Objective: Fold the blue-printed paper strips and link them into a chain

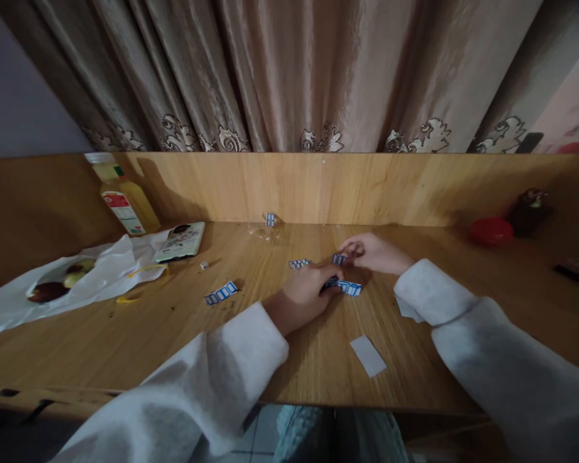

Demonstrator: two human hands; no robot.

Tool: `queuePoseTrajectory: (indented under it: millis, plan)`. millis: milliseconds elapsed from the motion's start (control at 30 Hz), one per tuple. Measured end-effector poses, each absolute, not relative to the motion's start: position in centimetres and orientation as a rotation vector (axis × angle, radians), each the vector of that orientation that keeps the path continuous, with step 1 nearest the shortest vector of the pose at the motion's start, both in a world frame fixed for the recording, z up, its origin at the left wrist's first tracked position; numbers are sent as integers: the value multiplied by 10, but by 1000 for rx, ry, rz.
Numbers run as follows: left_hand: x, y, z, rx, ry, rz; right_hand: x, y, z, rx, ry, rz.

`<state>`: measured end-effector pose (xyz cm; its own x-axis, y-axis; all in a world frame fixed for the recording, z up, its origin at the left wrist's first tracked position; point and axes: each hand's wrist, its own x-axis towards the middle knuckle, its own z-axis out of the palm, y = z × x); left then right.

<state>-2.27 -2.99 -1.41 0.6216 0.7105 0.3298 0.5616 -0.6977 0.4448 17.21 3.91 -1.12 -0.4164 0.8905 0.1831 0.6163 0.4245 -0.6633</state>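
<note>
My left hand [305,294] rests on the table with fingers curled over a row of blue-and-white pieces [350,287], gripping it near its left end. My right hand [374,252] is just beyond, fingertips pinched at a smaller blue-and-white piece [338,259]. Another blue-and-white cluster [299,264] lies behind my left hand's knuckles. Farther left sits a separate short blue-and-white strip [220,293]. What kind of pieces these are is too small to tell. My fingers hide part of the gripped row.
A white card [368,355] lies near the front edge; another pale one [408,310] shows under my right sleeve. Clear plastic with a blue-and-white block [270,220] stands at the back. Left are a bottle [128,202], a packet [182,241] and fruit on white wrapping [103,257]. A red object [491,231] stands right.
</note>
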Motion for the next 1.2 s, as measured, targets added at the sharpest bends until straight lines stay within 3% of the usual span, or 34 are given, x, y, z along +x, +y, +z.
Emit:
queuePoseTrajectory:
  millis: [267,667,1200]
  plan:
    - [-18,-29,-18,2448,1207,793,195,-25,25,-1090,-2087,1076]
    - [-17,-30,-15,2521,1058,766,160,-39,-8,-1142,-2131,346]
    - [-19,-27,-13,2626,1033,717,163,-33,-21,-1149,-2119,476]
